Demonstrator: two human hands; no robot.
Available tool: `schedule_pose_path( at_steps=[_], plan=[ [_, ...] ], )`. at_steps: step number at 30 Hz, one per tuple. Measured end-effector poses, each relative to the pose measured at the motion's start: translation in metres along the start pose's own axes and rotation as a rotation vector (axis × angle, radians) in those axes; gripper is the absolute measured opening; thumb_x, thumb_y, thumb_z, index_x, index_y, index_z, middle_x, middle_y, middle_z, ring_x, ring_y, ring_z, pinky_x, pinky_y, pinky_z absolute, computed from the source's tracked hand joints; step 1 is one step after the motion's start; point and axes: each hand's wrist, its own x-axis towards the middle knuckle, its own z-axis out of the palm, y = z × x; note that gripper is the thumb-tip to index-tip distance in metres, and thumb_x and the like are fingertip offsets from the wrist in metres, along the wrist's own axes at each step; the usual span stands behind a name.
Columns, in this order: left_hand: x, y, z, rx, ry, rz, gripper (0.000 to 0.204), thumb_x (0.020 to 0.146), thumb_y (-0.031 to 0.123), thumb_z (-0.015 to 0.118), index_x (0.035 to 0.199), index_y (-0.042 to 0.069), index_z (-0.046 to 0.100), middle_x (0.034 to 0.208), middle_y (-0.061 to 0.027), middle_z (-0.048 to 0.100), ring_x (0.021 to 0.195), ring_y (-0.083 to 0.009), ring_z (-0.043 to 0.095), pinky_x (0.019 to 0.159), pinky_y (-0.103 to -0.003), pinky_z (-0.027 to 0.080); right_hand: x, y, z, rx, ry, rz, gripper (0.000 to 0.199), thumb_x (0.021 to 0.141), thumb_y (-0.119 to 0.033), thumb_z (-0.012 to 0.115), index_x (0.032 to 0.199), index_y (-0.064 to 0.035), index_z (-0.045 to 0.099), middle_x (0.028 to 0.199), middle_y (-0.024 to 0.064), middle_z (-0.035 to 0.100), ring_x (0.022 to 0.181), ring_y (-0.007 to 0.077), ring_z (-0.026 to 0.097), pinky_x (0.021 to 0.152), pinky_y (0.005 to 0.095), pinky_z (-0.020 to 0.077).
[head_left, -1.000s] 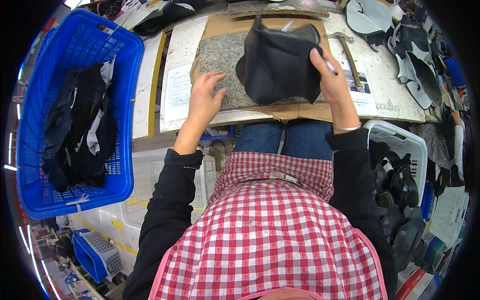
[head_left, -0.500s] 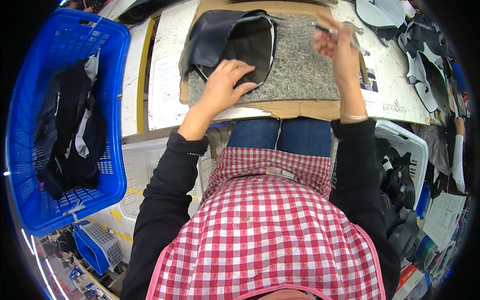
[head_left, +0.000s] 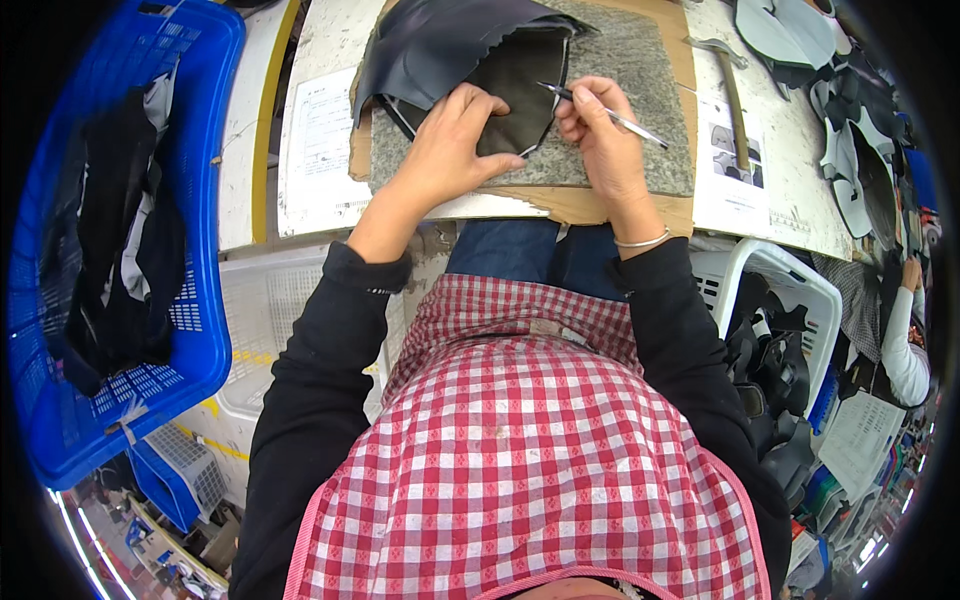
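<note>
While both hands work at the bench edge, the scene sorts out like this:

Left hand: the left hand [head_left: 450, 140] lies palm down with fingers spread, pressing flat on a dark leather piece [head_left: 470, 60]; it grips nothing, only holds the piece down.

Right hand: the right hand [head_left: 600, 135] is closed in a writing grip around a thin silver pen [head_left: 600, 110], whose tip rests at the edge of the leather piece, just beside the left fingertips.

Hands to each other: close together, side by side, not touching as far as can be seen.

Leather piece: under the left palm and reaching up and away from it; its upper flap is folded over, showing a dull greenish-grey inner face near the pen tip.

Grey felt pad [head_left: 640, 70]: beneath both hands, under the leather.

Cardboard sheet [head_left: 570, 205]: under the pad, its brown edge showing just below both wrists.

Printed paper [head_left: 315, 150]: to the left of the left wrist, flat on the white worktable [head_left: 790, 170].

Blue basket [head_left: 60, 300]: well to the left of the left arm, holding dark cut pieces.

White basket [head_left: 790, 290]: to the right of the right elbow, filled with black parts.

Bracelet [head_left: 640, 242]: a thin metal ring on the right wrist.

Another person's sleeve [head_left: 905, 345]: far right, well apart from both hands.
</note>
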Motion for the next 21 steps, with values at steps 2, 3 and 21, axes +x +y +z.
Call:
schedule_pose_path(
  at_steps=[2, 3, 21],
  plan=[
    [0.003, -0.003, 0.003, -0.064, -0.029, -0.054, 0.039, 0.079, 0.020, 0.084, 0.110, 0.004, 0.065, 0.107, -0.0114, 0.064, 0.099, -0.0319, 0.066, 0.085, -0.042, 0.053, -0.001, 0.003, -0.004, -0.089, -0.021, 0.008, 0.023, 0.099, -0.024, 0.072, 0.109, -0.0053, 0.063, 0.085, 0.0019, 0.066, 0.072, 0.0064, 0.058, 0.065, 0.0214, 0.0471],
    [0.006, -0.006, 0.005, -0.089, -0.031, -0.098, 0.032, 0.083, 0.020, 0.081, 0.108, 0.006, 0.066, 0.101, -0.0110, 0.065, 0.094, -0.0325, 0.067, 0.080, -0.041, 0.054, -0.002, 0.004, -0.004, -0.121, -0.090, -0.033, 0.022, 0.098, -0.022, 0.073, 0.107, -0.0054, 0.062, 0.083, 0.0011, 0.066, 0.072, 0.0057, 0.057, 0.065, 0.0213, 0.0462],
    [0.009, -0.023, 0.023, -0.023, 0.140, -0.123, 0.024, 0.089, 0.028, 0.075, 0.105, 0.011, 0.071, 0.096, -0.0069, 0.069, 0.085, -0.0330, 0.070, 0.072, -0.044, 0.058, -0.009, 0.027, 0.013, -0.691, -0.119, -0.297, 0.024, 0.093, -0.017, 0.075, 0.085, -0.0034, 0.058, 0.072, 0.0029, 0.062, 0.065, 0.0077, 0.053, 0.058, 0.0262, 0.0441]
  ],
)
